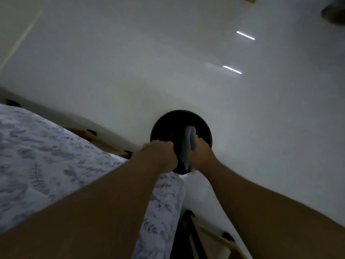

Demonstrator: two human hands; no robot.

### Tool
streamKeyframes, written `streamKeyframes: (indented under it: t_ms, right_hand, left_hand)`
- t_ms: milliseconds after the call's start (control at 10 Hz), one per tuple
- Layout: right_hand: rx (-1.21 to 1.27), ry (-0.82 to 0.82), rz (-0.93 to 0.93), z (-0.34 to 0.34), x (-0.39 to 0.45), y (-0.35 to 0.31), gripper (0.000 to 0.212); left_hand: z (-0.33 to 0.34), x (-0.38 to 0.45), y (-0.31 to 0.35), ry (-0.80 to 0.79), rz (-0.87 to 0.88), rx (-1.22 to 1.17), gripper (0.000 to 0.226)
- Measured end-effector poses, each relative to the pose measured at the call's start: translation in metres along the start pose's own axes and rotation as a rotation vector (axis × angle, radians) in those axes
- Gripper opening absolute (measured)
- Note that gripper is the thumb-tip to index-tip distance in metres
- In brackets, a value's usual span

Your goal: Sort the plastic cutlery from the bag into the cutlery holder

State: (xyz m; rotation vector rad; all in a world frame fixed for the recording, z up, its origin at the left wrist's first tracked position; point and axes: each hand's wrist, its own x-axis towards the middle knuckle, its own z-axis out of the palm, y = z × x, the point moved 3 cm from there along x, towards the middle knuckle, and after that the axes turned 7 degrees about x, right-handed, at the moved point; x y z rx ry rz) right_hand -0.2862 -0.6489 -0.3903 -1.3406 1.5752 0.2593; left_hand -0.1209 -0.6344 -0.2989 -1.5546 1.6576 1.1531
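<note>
A round black object (pixel 173 126), probably the cutlery holder, is held out over the pale floor just past the bed's corner. My left hand (pixel 161 155) grips its near left rim with curled fingers. My right hand (pixel 200 153) grips a pale, crumpled bag-like bundle (pixel 188 144) against the black object's right side. The picture is dim and blurred, and no single piece of cutlery can be made out.
A bed with a blue-and-white leaf-print cover (pixel 46 156) fills the lower left, with its wooden frame (pixel 100 140) showing at the edge. The glossy white floor (pixel 186 62) spreads beyond. A dark object (pixel 333 14) sits at the top right corner.
</note>
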Motion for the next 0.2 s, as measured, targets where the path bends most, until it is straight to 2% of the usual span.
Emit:
streamKeyframes:
  t_ms: [100, 200]
  right_hand:
    - [-0.120, 0.005, 0.009, -0.008, -0.024, -0.021, 0.068]
    - [-0.273, 0.043, -0.074, -0.022, -0.064, -0.053, 0.061]
  left_hand:
    - [0.004, 0.002, -0.009, -0.004, -0.031, 0.030, 0.062]
    - [-0.005, -0.017, -0.012, 0.047, -0.006, 0.043, 0.062]
